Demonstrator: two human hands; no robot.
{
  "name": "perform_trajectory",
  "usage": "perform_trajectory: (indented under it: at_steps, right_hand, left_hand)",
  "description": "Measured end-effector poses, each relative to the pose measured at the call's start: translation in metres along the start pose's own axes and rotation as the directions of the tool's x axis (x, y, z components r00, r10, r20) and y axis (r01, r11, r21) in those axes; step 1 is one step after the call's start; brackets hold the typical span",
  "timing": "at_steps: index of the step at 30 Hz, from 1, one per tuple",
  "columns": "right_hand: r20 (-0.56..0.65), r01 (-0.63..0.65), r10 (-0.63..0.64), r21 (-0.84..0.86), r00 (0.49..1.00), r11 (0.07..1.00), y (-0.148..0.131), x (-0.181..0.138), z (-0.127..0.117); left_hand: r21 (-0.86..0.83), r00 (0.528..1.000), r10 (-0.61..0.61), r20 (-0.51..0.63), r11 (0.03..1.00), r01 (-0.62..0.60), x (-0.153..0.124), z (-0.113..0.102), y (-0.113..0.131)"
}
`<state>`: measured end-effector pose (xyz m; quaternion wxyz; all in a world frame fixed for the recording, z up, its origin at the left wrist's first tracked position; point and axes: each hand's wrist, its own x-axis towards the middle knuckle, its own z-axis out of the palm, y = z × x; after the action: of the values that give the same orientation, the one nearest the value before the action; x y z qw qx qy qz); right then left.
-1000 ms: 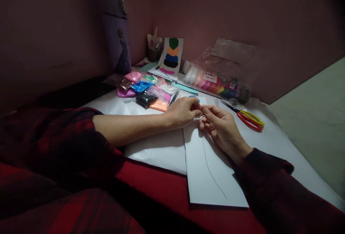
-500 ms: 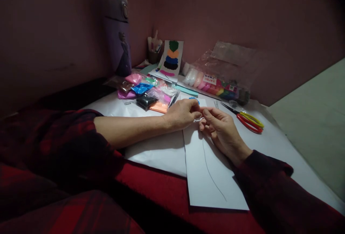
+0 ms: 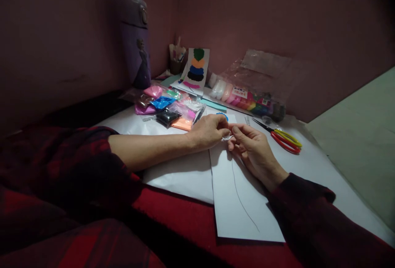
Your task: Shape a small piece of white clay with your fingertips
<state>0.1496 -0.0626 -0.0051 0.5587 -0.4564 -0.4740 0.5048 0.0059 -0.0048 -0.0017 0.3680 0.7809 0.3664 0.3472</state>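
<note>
Above a white sheet of paper [image 3: 225, 202] with a thin curved pencil-dark line, my left hand [image 3: 208, 133] and my right hand [image 3: 253, 144] meet fingertip to fingertip. Both pinch a small, thin white strand [image 3: 227, 138] that dips between them; whether it is clay or string I cannot tell. Fingers hide most of it. Just beyond the hands, a patch of blue [image 3: 222, 116] shows at the far end of the sheet, partly covered by my left hand.
Red-and-yellow-handled scissors [image 3: 285, 140] lie to the right. Several colored clay packets [image 3: 166, 115] are piled at left, and a clear bag of clay [image 3: 247, 95] sits behind. A purple bottle [image 3: 135, 50], a pen cup [image 3: 177, 60] and a painted card [image 3: 196, 70] stand at the back.
My hands stay in nearly the same place, still pinching. The white strand between them sits slightly differently; the view has shifted a little.
</note>
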Motion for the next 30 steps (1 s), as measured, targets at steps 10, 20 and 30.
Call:
perform_trajectory:
  at_steps: [10,20,30]
  right_hand:
    - [-0.004,0.002,-0.002,-0.028,1.000,1.000,0.0010,-0.0014,-0.0005]
    - [-0.030,0.035,-0.036,-0.020,0.999,0.999,0.0030,-0.0007,0.0008]
    - [-0.031,0.090,-0.094,-0.102,0.995,0.991,0.0048,-0.0022,0.0002]
  left_hand:
    - [-0.042,1.000,-0.015,-0.016,0.999,0.014,-0.0010,-0.0008,0.0016]
    - [-0.031,0.999,0.011,-0.033,0.999,-0.012,-0.0003,0.0001,-0.0003]
    - [-0.047,0.999,-0.009,-0.043,0.999,0.007,-0.0005,0.0017,0.0015]
